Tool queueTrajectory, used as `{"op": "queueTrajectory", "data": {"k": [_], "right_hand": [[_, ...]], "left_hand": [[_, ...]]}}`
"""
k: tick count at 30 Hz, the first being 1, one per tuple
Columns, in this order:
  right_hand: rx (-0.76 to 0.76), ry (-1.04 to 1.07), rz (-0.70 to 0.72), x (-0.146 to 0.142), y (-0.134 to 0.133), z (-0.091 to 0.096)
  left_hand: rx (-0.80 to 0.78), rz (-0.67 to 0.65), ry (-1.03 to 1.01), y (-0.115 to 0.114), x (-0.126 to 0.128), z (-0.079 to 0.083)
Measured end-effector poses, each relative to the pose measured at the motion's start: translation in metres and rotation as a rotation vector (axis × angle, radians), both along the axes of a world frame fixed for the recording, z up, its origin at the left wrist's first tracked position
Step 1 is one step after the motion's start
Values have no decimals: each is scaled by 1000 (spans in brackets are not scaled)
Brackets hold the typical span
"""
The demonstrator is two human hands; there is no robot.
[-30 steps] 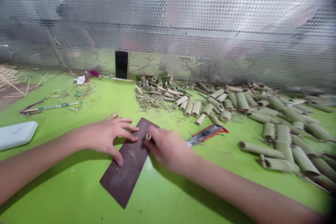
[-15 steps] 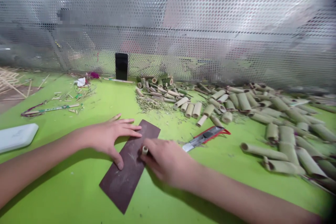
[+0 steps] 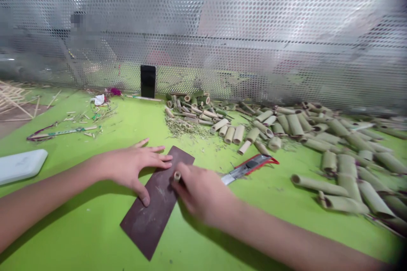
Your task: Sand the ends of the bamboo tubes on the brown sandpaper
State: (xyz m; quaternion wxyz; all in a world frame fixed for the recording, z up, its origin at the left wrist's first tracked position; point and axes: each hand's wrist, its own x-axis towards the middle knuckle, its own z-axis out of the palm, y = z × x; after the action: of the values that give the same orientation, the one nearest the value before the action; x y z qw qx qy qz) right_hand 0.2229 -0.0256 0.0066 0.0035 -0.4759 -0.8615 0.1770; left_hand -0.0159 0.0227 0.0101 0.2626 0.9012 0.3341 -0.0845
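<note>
A dark brown sheet of sandpaper (image 3: 144, 226) lies slantwise on the green table, with pale dust marks on its face. My left hand (image 3: 132, 167) is spread open, its thumb and fingertips resting on the left side of the sheet. Over the right edge of the sandpaper, my right hand (image 3: 203, 192) is closed around a short bamboo tube (image 3: 177, 175). Only the tube's hollow end shows between the fingers; the rest is hidden in the hand. A red-edged utility knife (image 3: 248, 167) lies just beyond my right hand.
Many cut bamboo tubes (image 3: 295, 125) are heaped along the back and right. A phone (image 3: 148, 81) stands against the perforated metal screen (image 3: 203, 12). A white block (image 3: 23, 166) lies at left, below a thin stick (image 3: 63, 132) and scraps. Thin sticks (image 3: 12, 101) are piled far left.
My right hand has shifted very slightly up and right on the sandpaper with the bamboo tube still in it. The left hand stays in place on the sheet.
</note>
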Motion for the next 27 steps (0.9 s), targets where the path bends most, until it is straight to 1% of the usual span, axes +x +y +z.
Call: {"op": "queueTrajectory", "data": {"k": [2, 3, 4, 6, 7, 8, 11, 12, 13, 16, 17, 18, 20, 21, 22, 23, 24, 26, 27], "right_hand": [[-11, 9, 104, -2, -3, 1], [-11, 11, 113, -2, -4, 1], [-5, 7, 81, -2, -3, 1], [11, -6, -53, -1, -1, 2], [15, -6, -97, -1, -1, 3], [13, 0, -92, 0, -1, 3], [-27, 38, 101, 1, -1, 2], [-32, 49, 127, 2, 0, 1], [-25, 52, 103, 2, 3, 1], [23, 25, -108, 4, 9, 1], [25, 24, -122, 3, 8, 0], [6, 40, -83, 3, 5, 0], [-30, 65, 73, 1, 0, 0], [-45, 71, 122, 0, -1, 0], [-50, 69, 128, 0, 0, -1], [-44, 62, 89, 1, 3, -1], [-26, 49, 17, 2, 7, -1], [46, 24, -112, 5, 14, -2], [74, 28, -125, 5, 15, -2]], "left_hand": [[2, 2, 4, 0, 0, 1], [4, 6, 8, 0, 0, 1], [5, 12, 13, 0, 1, 2], [0, 26, 24, 0, 1, 3], [-5, 30, 26, 0, 1, 3], [-9, 31, 24, 0, 0, 3], [-12, 22, -1, 0, 0, 1], [-9, 20, -6, 0, 0, 1], [-7, 20, -8, 0, 0, 0], [0, 27, -6, 0, -1, -1], [0, 27, -9, 0, -1, -1], [0, 26, -12, 0, -1, -1], [-1, 19, -9, 0, -1, -1], [0, 18, -5, 0, -1, -1], [3, 19, -1, 0, -1, -1], [5, 22, 2, -1, -1, -1], [7, 26, 3, -1, -1, -1], [7, 30, 5, -1, -1, -1], [6, 27, 6, -2, -1, -1]]}}
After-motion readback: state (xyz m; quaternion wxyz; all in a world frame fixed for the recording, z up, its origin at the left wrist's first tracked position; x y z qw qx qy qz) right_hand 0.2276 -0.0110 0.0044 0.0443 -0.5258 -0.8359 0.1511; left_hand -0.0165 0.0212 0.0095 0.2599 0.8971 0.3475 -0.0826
